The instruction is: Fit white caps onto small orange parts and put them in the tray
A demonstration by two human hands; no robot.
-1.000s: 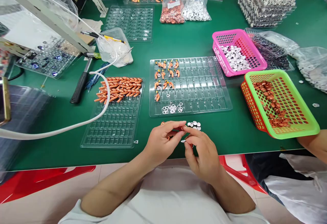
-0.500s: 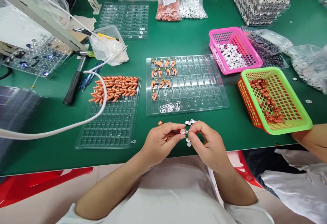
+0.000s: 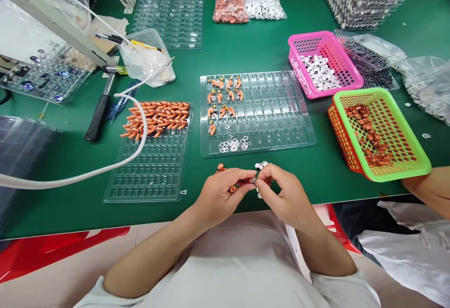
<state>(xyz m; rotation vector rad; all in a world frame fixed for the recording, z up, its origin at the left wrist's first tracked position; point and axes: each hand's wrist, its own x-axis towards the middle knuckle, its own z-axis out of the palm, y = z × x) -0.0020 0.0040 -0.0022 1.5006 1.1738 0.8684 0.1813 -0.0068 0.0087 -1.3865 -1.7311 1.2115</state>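
My left hand (image 3: 221,193) pinches a small round part (image 3: 252,180), whitish with a darker rim, between thumb and forefinger. From the other side my right hand (image 3: 285,194) is closed, its thumb and fingertips at the same part; whether it grips something of its own is hidden. White discs (image 3: 260,165) lie behind and partly under the right fingers. Small copper-coloured round parts (image 3: 221,167) sit behind the left hand, and another copper part (image 3: 232,189) shows between its thumb and forefinger, apart from the pinch.
Beyond my hands is a clear tray (image 3: 281,132) with orange curved pieces (image 3: 230,95) and white rings (image 3: 234,145). A second tray (image 3: 147,176) holds orange pieces; a hammer (image 3: 100,111) lies left. Right stand a pink basket (image 3: 298,66), a green basket (image 3: 397,174) and a co-worker's arm (image 3: 427,188).
My fingertips have drawn together over the small part, and the white disc face seen before is now mostly covered. The copper parts behind my left hand show more. The view has shifted slightly.
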